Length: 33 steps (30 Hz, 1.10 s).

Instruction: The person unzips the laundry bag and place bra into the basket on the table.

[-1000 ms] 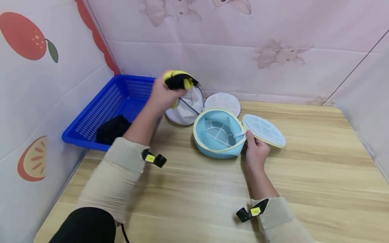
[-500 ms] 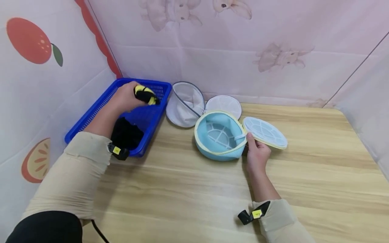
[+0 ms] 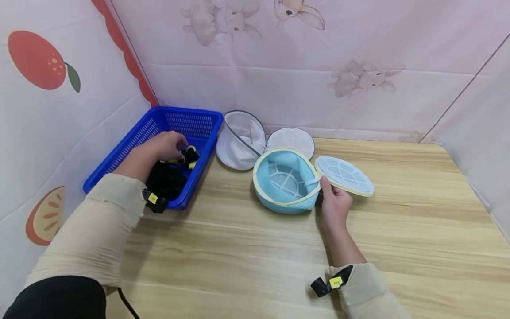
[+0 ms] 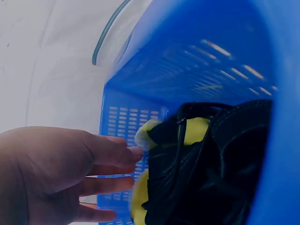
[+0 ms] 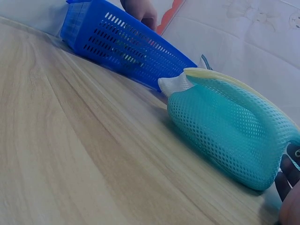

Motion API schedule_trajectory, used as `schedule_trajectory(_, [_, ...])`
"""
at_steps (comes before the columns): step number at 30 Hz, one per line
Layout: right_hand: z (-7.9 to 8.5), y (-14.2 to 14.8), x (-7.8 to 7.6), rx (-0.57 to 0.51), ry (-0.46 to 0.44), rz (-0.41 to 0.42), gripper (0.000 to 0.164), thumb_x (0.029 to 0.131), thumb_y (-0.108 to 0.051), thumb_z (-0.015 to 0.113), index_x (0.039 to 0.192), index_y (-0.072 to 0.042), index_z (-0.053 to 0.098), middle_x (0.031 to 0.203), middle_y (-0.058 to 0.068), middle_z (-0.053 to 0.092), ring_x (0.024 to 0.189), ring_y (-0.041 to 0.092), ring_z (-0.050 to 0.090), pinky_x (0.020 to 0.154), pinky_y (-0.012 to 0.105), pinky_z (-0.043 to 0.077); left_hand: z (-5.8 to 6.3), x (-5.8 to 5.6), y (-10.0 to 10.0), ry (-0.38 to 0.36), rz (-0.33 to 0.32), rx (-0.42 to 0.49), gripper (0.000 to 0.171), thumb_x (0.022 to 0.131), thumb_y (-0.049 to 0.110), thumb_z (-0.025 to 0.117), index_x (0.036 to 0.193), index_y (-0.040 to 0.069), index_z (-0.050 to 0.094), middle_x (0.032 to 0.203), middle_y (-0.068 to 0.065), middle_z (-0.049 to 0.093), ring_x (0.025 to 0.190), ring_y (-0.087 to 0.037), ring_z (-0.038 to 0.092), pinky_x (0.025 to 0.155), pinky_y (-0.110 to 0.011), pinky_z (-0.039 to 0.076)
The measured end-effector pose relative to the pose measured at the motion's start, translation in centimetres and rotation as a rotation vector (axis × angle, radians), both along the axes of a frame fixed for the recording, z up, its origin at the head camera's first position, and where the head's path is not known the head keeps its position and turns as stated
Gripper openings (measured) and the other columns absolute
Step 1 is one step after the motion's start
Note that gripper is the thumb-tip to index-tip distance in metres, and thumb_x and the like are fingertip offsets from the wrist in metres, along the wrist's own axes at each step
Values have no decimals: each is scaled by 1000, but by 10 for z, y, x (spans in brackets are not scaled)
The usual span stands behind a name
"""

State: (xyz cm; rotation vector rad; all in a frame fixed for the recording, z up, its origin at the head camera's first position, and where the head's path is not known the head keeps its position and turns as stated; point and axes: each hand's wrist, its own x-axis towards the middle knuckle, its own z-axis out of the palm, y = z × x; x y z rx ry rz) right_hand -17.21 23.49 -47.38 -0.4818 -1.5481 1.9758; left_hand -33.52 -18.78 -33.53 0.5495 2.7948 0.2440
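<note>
My left hand (image 3: 157, 148) is inside the blue plastic basket (image 3: 189, 120), fingers extended and apart in the left wrist view. Beside its fingertips lies a crumpled yellow-and-black cloth item (image 3: 191, 156), whose kind I cannot tell. A black cloth item (image 3: 165, 179) lies in the basket's near end, partly under my wrist. My right hand (image 3: 336, 206) pinches the edge of a light-blue mesh laundry bag (image 3: 275, 204) where its lid (image 3: 344, 175) joins the body. The lid is folded back to the right and the bag's mouth faces up. In the right wrist view only some fingers show.
A white mesh laundry bag (image 3: 237, 150) with a dark rim stands unzipped between the basket and the light-blue bag. Its round white lid (image 3: 292, 138) lies behind the light-blue bag. Printed fabric walls (image 3: 295, 84) border the wooden table (image 3: 255, 261) at back and sides.
My left hand has moved left, then down into the basket, letting go of the yellow-and-black cloth item there. The basket has shifted and turned slightly. My right hand keeps its place on the bag.
</note>
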Motion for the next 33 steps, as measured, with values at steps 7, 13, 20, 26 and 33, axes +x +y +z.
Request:
schedule_trajectory(7, [4, 0, 3, 19, -10, 19, 39, 90, -29, 73, 114, 2, 71, 108, 6, 74, 95, 6, 69, 83, 20, 55, -2, 6, 7, -64, -27, -42, 40, 93, 16, 64, 129, -1, 59, 120, -22, 63, 103, -31, 60, 91, -51, 51])
schedule_trajectory(13, [7, 1, 5, 34, -74, 37, 39, 91, -31, 70, 117, -1, 70, 113, 5, 73, 100, 3, 66, 86, 17, 53, 1, 11, 8, -81, -46, -47, 42, 95, 23, 62, 130, 0, 59, 119, -19, 64, 108, -32, 58, 95, -54, 47])
schedule_trajectory(20, [9, 3, 6, 70, -182, 59, 40, 92, -36, 68, 111, -1, 73, 99, -5, 73, 92, 5, 62, 79, 17, 51, 7, 22, 10, -104, -57, -31, 43, 97, 26, 60, 131, 1, 58, 119, -20, 65, 111, -33, 61, 96, -53, 47])
schedule_trajectory(26, [10, 11, 8, 82, -261, 87, 30, 92, -32, 67, 96, -3, 75, 94, 0, 73, 89, 4, 60, 76, 15, 50, 6, 38, 11, -89, -86, -24, 49, 96, 34, 61, 134, 2, 57, 125, -24, 62, 118, -38, 57, 99, -56, 45])
schedule_trajectory(33, [14, 40, 11, -121, -232, -22, 22, 92, -24, 68, 78, -8, 69, 85, -4, 71, 84, 5, 64, 71, 16, 54, 14, 53, 13, -55, -102, 4, 49, 98, 33, 59, 137, 4, 54, 134, -22, 57, 126, -39, 51, 103, -58, 41])
